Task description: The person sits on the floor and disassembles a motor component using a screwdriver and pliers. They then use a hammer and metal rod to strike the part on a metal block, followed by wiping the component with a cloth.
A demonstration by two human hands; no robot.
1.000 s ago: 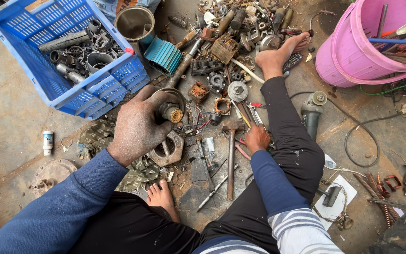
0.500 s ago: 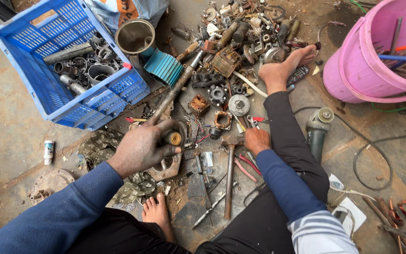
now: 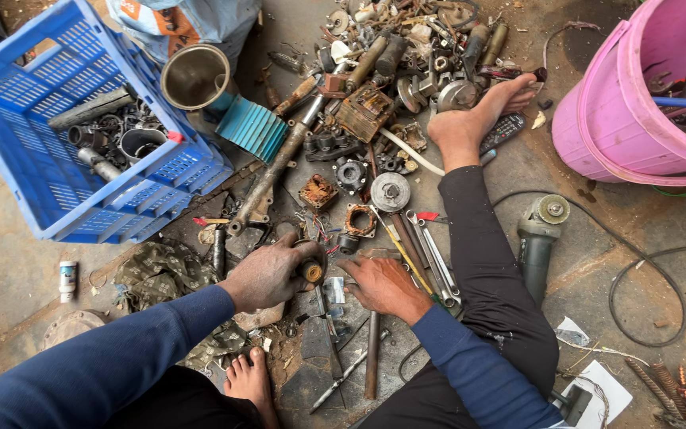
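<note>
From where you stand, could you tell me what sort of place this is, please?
Most likely a floor-level repair or scrap workshop. Rusty motor and metal parts litter the ground, an angle grinder lies beside the person's leg, and a blue crate holds more metal pieces.

The crate sits far left on the floor, holding metal parts. The bucket stands far right. Between them lies the scrap pile. The grinder lies right of the outstretched leg; the wrenches lie left of it.
</note>
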